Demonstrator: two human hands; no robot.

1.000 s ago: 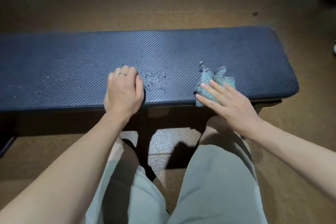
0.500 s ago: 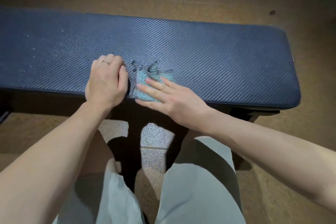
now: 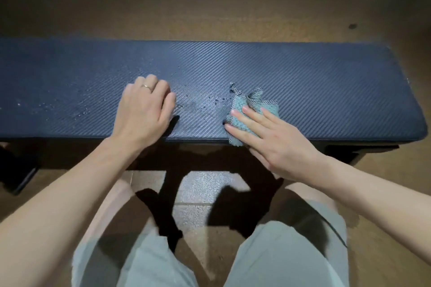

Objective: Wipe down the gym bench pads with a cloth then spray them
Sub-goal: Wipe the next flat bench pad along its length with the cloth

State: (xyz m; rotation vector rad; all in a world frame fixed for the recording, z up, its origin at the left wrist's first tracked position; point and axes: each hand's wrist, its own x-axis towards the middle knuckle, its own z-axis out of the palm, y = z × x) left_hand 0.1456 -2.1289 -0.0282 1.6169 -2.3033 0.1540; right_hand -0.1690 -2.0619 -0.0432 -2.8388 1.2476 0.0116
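Observation:
A long dark blue bench pad (image 3: 314, 81) with a woven texture runs across the view. A small teal cloth (image 3: 250, 109) with a checked border lies crumpled on the pad's near edge, right of centre. My right hand (image 3: 277, 140) lies flat on the cloth, fingers stretched and pressing it to the pad. My left hand (image 3: 145, 109), with a ring, rests on the near edge left of centre, fingers curled, holding nothing. Small droplets (image 3: 210, 102) and a damp streak sit on the pad between the two hands. No spray bottle is in view.
Brown floor (image 3: 210, 7) lies beyond the bench. Under the pad stands the dark bench frame, with a black foot (image 3: 21, 175) at the left. My knees in light grey shorts (image 3: 279, 256) are close in front of the bench.
My right hand slid the cloth left up to my left hand, then back to the right along the near edge. My left hand stayed on the pad.

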